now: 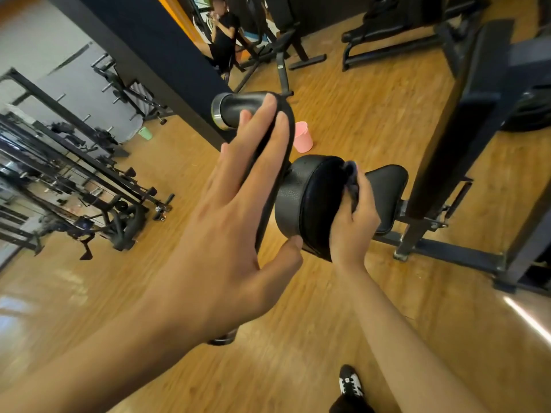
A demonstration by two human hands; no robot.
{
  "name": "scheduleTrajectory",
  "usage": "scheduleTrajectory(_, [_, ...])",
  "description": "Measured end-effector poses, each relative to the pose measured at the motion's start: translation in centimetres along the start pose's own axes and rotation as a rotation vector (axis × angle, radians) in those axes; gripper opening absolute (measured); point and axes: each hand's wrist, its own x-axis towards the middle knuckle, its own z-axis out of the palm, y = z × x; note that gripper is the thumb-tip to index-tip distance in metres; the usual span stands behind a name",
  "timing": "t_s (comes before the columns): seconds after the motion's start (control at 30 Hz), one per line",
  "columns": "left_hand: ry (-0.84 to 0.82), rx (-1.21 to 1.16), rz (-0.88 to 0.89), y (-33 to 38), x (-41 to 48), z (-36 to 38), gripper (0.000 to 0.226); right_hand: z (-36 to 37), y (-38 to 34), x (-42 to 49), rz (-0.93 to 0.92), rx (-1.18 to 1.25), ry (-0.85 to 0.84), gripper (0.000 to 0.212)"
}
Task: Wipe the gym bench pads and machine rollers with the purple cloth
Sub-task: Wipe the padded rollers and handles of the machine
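A padded roller (290, 201) with the purple cloth (351, 181) at its end face.
The right hand (354, 217) grips the cloth, fingers curled, against the face near 2 o'clock; the left hand (235, 204) rests, fingers straight, on the machine arm (287, 138) at the roller's 10 o'clock.

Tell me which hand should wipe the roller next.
Right. The right hand already grips the purple cloth against the roller; the left hand rests with straight fingers on the curved bar, holding no cloth.
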Motion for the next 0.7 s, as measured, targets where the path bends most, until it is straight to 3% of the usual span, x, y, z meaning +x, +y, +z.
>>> scheduleTrajectory(0.03, [0.003,-0.005,0.0,0.1,0.0,0.0,0.1,-0.8,1.9,-0.6,0.083,-0.007,0.011,0.043])
scheduleTrajectory(0.13, [-0.001,-0.002,-0.001,0.1,-0.2,-0.2,0.1,-2.6,7.0,-0.9,0.566,0.115,0.103,0.036])
scheduleTrajectory(0.2, [-0.008,-0.009,-0.015,0.3,-0.5,-0.1,0.1,-2.7,7.3,-1.0,0.684,0.175,0.112,0.032])
scheduleTrajectory(0.33, [-0.007,-0.017,-0.01,0.5,-0.2,-0.4,0.1,-1.8,2.5,-1.0,0.421,0.153,0.145,0.037])
scheduleTrajectory(0.47, [0.011,-0.032,0.0,0.4,0.5,-0.2,0.1,-0.5,0.6,-3.1,-0.014,0.022,-0.04,0.044])
scheduleTrajectory(0.7, [-0.013,-0.06,0.003,0.2,1.1,0.0,0.096,-1.0,2.6,2.9,0.204,-0.031,-0.077,0.047])
